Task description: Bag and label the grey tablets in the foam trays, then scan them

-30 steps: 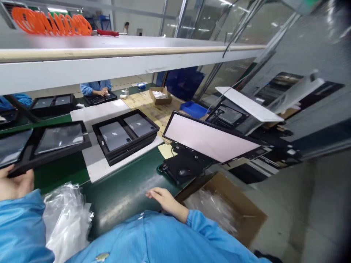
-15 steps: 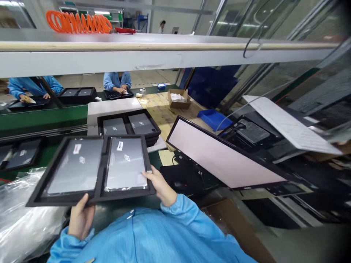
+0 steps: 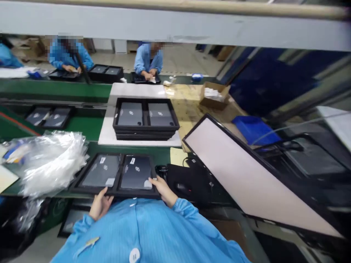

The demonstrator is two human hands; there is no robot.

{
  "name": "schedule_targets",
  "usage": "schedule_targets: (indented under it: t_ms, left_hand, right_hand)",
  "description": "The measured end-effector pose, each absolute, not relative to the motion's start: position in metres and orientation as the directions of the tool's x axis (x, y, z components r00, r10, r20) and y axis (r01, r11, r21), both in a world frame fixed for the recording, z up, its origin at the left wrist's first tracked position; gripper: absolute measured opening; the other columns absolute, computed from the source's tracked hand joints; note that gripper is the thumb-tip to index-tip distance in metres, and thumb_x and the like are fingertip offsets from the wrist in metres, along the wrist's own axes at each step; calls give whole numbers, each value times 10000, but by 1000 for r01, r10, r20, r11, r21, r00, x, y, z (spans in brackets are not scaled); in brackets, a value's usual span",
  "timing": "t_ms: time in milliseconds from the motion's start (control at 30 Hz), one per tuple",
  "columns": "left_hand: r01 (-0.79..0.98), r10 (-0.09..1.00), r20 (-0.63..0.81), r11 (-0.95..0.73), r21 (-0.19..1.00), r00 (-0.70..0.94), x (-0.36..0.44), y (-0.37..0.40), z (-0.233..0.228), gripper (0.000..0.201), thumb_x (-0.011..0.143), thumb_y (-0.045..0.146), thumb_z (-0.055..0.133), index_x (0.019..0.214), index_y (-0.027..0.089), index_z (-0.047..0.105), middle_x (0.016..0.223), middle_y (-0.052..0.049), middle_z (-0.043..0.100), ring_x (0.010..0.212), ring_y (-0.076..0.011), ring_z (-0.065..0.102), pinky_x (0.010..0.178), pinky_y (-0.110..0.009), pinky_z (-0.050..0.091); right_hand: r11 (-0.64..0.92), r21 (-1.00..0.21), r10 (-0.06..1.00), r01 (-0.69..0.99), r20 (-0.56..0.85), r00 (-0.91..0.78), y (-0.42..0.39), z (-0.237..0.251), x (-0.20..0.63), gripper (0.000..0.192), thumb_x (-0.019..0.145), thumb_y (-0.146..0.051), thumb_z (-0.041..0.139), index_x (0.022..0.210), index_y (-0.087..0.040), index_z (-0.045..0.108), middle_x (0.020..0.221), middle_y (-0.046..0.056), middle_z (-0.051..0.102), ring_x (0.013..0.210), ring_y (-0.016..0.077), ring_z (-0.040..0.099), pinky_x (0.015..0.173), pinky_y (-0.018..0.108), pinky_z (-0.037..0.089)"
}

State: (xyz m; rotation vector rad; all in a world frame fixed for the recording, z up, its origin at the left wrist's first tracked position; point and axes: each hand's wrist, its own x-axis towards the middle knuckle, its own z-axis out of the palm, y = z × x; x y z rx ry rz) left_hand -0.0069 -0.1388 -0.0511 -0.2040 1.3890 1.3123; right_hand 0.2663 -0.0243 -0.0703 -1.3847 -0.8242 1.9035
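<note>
Head view, looking down at a black tray (image 3: 82, 176) with two gray tablets (image 3: 136, 174) inside. Lying on, or just over, the green belt (image 3: 137, 150), close to the body. Gripped at the near edge by the left hand (image 3: 100, 204), thumb on top, and at the right corner by the right hand (image 3: 163, 190). Looks like the setting-down step. Calls next for a flat, steady tray before letting go. Can see small white stickers (image 3: 132, 160) and a tiny logo on each tablet, too small to read. Crinkly plastic bags (image 3: 46, 160) just left, a stack of trays (image 3: 145, 122) behind.
</note>
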Motion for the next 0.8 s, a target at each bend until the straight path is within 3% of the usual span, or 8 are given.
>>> schedule_targets:
  t_ms: [133, 233, 300, 400, 467, 600, 700, 800]
  left_hand:
    - [-760, 535, -769, 317, 567, -350, -12, -126, -52, 234, 883, 184, 742, 1063, 208, 595, 1200, -96, 715, 1211, -234, 683, 999, -315, 588]
    - [-665, 456, -854, 560, 494, -251, -16, -127, -64, 288, 861, 290, 812, 1019, 186, 595, 1227, -153, 693, 1250, -295, 664, 1026, -391, 568]
    - [-570, 365, -901, 699, 431, -234, -20, -132, -73, 377, 787, 322, 882, 983, 166, 601, 1175, -202, 697, 1238, -374, 662, 1038, -482, 547]
    - [-490, 307, -892, 752, 441, -331, -33, -140, -81, 378, 771, 288, 876, 936, 163, 559, 1058, -203, 709, 1168, -406, 681, 1010, -520, 538]
    - [-413, 300, -838, 762, 498, -456, -46, -144, -81, 341, 829, 268, 807, 947, 178, 500, 1047, -176, 695, 1150, -371, 683, 977, -478, 548]
    - [-132, 336, -598, 787, 603, -728, -82, -144, -73, 359, 880, 239, 731, 1065, 152, 436, 1308, -250, 545, 1398, -386, 488, 1131, -446, 432]
    - [82, 412, -411, 781, 620, -813, -113, -131, -70, 456, 906, 253, 712, 1208, 74, 422, 1462, -322, 376, 1523, -410, 286, 1260, -453, 256]
    - [234, 554, -353, 729, 643, -754, -139, -106, -78, 377, 919, 191, 665, 1235, 77, 494, 1397, -238, 504, 1418, -336, 453, 1258, -425, 298]
  right_hand:
    - [-568, -821, 807, 58, -570, -155, -9, -90, 255, 536, 680, -548, 799, 1041, -169, 685, 971, 121, 788, 950, 319, 767, 906, 451, 605]
    - [-488, -815, 846, 312, -530, -61, -8, -102, 251, 614, 761, -453, 714, 1283, -139, 643, 1236, 179, 745, 1165, 334, 719, 1044, 460, 547]
    - [-407, -758, 873, 509, -488, -27, -16, -110, 249, 712, 770, -394, 708, 1414, -118, 584, 1423, 216, 647, 1365, 353, 604, 1158, 466, 461]
    - [-274, -645, 893, 713, -446, -60, -33, -118, 243, 769, 767, -381, 731, 1464, -101, 564, 1580, 242, 494, 1535, 383, 406, 1242, 480, 357]
    - [-239, -595, 897, 767, -438, -61, -41, -121, 238, 784, 781, -382, 726, 1487, -92, 543, 1604, 248, 451, 1536, 389, 396, 1250, 475, 342]
    - [-333, -543, 874, 771, -485, 35, -42, -116, 234, 769, 843, -392, 670, 1506, -41, 499, 1490, 275, 531, 1415, 380, 530, 1200, 453, 395]
    - [-268, -536, 947, 801, -300, 116, -35, -111, 244, 746, 844, -366, 677, 1484, -26, 501, 1526, 289, 488, 1471, 403, 443, 1222, 487, 348]
    - [-321, -444, 945, 837, -87, 316, -22, -112, 264, 802, 811, -349, 732, 1485, 2, 475, 1592, 327, 397, 1512, 446, 356, 1243, 537, 297]
